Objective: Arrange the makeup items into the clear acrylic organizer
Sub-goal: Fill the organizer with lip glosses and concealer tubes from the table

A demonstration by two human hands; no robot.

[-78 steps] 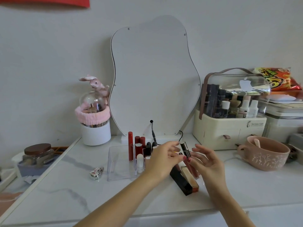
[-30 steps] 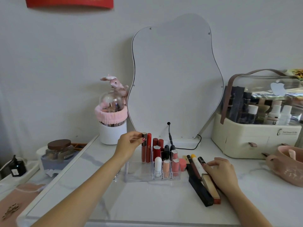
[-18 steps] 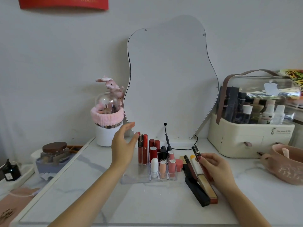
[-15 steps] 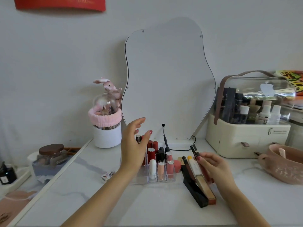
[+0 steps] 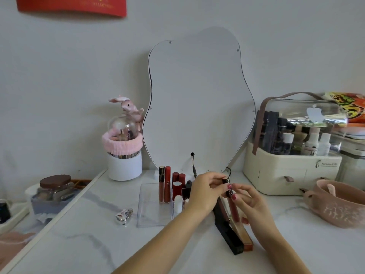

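Note:
A clear acrylic organizer (image 5: 152, 210) stands on the white marble table, with several lipsticks and lip gloss tubes (image 5: 164, 184) upright in its back slots. Both hands meet just right of it over a dark red lip gloss tube with a black cap (image 5: 230, 198). My left hand (image 5: 205, 192) pinches the tube near its cap. My right hand (image 5: 248, 202) pinches it lower down. Under the hands lie a long black box (image 5: 229, 236) and a gold-brown box (image 5: 242, 233).
A wavy mirror (image 5: 197, 99) leans on the wall behind. A white brush pot with a pink band (image 5: 124, 155) stands back left, a cream cosmetics case (image 5: 292, 157) back right, a pink mug (image 5: 339, 202) far right. A small silver charm (image 5: 123, 215) lies left of the organizer.
My left hand let go of the tall gloss it set in the organizer's back row and came right. My right hand picked a dark red gloss off the table; both hands now hold it.

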